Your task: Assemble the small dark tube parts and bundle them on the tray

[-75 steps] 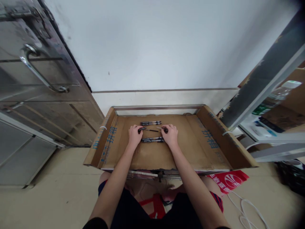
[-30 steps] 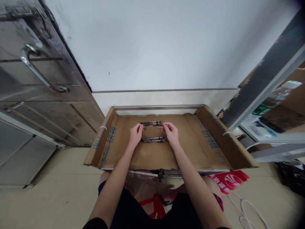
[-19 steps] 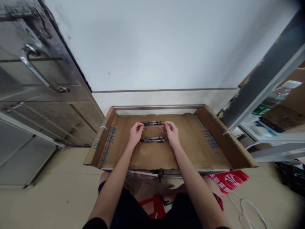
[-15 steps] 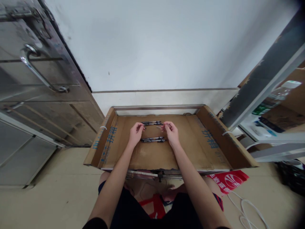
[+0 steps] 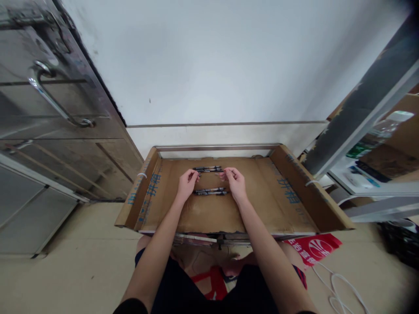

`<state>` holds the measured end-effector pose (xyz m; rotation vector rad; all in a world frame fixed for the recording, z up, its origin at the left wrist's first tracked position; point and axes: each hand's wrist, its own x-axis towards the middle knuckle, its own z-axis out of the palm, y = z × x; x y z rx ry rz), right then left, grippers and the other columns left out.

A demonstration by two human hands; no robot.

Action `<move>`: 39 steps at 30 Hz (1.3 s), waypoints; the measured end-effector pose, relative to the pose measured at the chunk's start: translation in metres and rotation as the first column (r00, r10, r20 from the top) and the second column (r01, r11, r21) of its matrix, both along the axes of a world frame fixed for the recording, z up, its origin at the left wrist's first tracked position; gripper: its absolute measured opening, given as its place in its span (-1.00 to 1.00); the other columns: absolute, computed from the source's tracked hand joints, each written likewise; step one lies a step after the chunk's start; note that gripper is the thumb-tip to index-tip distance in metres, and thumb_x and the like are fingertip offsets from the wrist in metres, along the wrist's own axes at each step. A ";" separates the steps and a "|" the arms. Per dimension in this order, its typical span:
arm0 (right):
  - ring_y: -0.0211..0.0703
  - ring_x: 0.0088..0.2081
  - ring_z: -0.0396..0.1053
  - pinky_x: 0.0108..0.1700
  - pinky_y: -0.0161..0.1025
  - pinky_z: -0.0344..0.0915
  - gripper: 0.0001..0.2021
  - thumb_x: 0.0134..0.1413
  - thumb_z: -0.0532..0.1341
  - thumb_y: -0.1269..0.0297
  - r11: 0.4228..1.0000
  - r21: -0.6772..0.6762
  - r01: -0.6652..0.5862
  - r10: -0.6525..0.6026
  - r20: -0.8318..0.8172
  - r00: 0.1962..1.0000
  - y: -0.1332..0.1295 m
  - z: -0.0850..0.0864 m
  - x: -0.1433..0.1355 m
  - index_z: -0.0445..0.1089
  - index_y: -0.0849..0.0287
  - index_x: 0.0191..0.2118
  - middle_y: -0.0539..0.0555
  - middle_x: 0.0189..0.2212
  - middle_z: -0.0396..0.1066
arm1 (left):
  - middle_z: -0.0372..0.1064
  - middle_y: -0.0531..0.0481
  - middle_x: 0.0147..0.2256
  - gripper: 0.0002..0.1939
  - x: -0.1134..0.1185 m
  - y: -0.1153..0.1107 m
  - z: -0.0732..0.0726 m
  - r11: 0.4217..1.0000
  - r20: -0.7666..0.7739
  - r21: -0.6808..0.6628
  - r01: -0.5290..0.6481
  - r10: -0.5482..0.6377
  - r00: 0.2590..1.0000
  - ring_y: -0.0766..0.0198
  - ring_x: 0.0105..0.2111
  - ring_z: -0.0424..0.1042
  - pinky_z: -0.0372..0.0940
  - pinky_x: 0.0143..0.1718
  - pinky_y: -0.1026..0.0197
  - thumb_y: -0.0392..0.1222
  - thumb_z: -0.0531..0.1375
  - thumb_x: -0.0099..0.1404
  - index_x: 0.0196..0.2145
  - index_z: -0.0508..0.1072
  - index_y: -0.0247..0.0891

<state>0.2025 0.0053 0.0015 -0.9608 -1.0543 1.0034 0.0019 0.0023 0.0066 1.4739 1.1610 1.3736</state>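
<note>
In the head view, several dark pens with clear barrels lie in two groups on the cardboard surface [image 5: 262, 205]. My left hand [image 5: 188, 183] is closed in a pinch at the left end of a pen [image 5: 211, 171] in the far group. At that pen's right end, my right hand [image 5: 235, 182] pinches with thumb and fingers. Just beyond it are more pens [image 5: 207, 168], close together. Nearer to me, between my wrists, a second group of pens [image 5: 210, 191] lies side by side, untouched. My fingers partly hide the held pen's tips.
Folded cardboard walls [image 5: 296, 185] rise at the left and right of the surface. A white wall [image 5: 209, 65] stands behind it. On the left is a metal door with a handle [image 5: 59, 98]; on the right, a shelf holds a plastic bottle [image 5: 379, 133].
My left hand has shifted very slightly at the pen's left end. My right hand and the near group of pens look the same.
</note>
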 end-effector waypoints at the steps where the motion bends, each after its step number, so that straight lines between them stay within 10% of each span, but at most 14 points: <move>1: -0.15 -0.46 0.42 -0.42 -0.24 0.35 -0.74 -0.02 0.23 0.01 1.000 -0.004 0.005 -0.005 -0.003 1.000 0.000 0.000 0.000 0.38 0.12 -0.35 0.04 -0.49 0.49 | 0.35 0.04 -0.50 -0.78 0.000 0.000 0.000 1.000 -0.002 0.002 0.001 -0.001 1.000 0.38 -0.52 0.33 0.25 -0.44 0.32 -0.05 0.14 0.24 -0.40 0.38 -0.29; 39: -0.10 -0.40 0.45 -0.40 -0.22 0.39 -0.68 -0.06 0.23 -0.04 0.994 -0.098 -0.045 0.047 0.018 0.999 -0.003 0.004 -0.002 0.42 0.13 -0.36 0.08 -0.46 0.52 | 0.44 -0.01 -0.43 -0.86 0.002 -0.001 0.000 0.999 -0.024 0.001 0.054 -0.054 0.998 0.32 -0.47 0.41 0.31 -0.38 0.25 -0.15 0.19 0.17 -0.33 0.40 -0.27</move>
